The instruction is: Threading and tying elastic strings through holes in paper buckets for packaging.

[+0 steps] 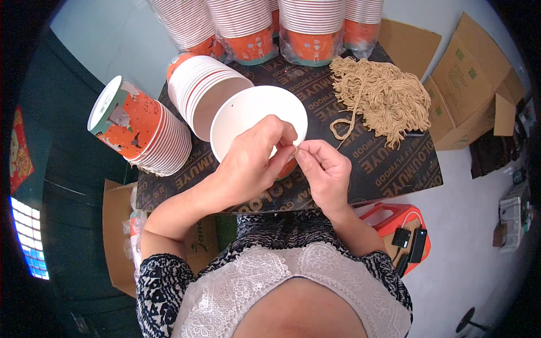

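Observation:
A white-lined paper bucket (245, 110) stands at the front of the table, mouth up, with a small dark hole in its wall near the far-left rim. A little of its orange outside shows below my fingers. My left hand (253, 155) reaches over the near side of the rim, its thumb and fingers pinched together. Meeting it fingertip to fingertip, my right hand (324, 172) pinches at the near-right rim. Whatever lies between the fingertips is too small and covered to make out. Right of the bucket is a heap of tan yarn (386, 98), one looped strand trailing toward it.
Nested paper buckets (200, 93) lie beside the bucket; another orange stack (132, 121) stands at the table's left edge. Wrapped stacks (248, 28) line the back of the dark plywood table (383, 174). Cardboard boxes (473, 79) and a red stool (389, 217) stand around it.

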Demonstrator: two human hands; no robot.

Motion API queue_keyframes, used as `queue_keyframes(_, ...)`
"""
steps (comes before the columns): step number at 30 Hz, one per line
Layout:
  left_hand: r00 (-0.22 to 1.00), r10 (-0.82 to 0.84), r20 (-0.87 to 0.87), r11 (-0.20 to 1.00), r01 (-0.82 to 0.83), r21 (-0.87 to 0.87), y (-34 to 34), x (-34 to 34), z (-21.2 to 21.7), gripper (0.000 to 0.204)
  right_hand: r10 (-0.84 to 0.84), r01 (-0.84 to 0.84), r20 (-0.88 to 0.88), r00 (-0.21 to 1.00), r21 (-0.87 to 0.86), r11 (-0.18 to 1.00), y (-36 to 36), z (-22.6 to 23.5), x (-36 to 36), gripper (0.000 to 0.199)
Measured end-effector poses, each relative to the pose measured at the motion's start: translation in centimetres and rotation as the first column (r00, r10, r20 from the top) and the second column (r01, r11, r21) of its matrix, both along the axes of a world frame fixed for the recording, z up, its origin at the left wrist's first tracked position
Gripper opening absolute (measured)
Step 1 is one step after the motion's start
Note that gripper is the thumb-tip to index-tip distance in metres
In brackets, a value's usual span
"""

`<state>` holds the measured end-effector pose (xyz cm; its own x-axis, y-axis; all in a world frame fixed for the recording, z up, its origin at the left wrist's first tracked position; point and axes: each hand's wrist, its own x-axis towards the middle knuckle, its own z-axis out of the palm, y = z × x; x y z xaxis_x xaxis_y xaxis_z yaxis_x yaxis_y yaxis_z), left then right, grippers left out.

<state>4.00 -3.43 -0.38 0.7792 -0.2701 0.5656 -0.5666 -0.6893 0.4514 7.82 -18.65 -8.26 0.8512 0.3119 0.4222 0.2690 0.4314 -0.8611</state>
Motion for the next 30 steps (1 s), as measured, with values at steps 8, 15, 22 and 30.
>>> queue_keyframes(8,0.986,0.083,-0.147,0.996,-0.085,-0.011,0.2,-0.4,0.5,0.012,0.035,-0.035,-0.018,0.999,0.022,0.999,0.1,-0.2,0.2,0.007)
queue_keyframes(15,0.975,0.024,-0.222,0.997,-0.039,-0.061,0.4,-0.3,0.6,0.009,0.026,-0.026,-0.025,0.999,0.017,1.0,0.3,-0.5,0.3,0.005)
queue_keyframes(22,0.987,-0.02,-0.157,0.998,0.009,-0.068,0.5,-0.2,0.0,0.008,-0.024,0.024,-0.01,1.0,-0.002,1.0,0.2,-0.7,0.0,0.004)
queue_keyframes(30,0.998,-0.035,-0.06,0.999,0.033,-0.03,0.5,-0.3,-0.2,0.014,-0.109,0.109,-0.003,0.994,-0.074,0.991,0.0,0.1,-0.6,0.008)
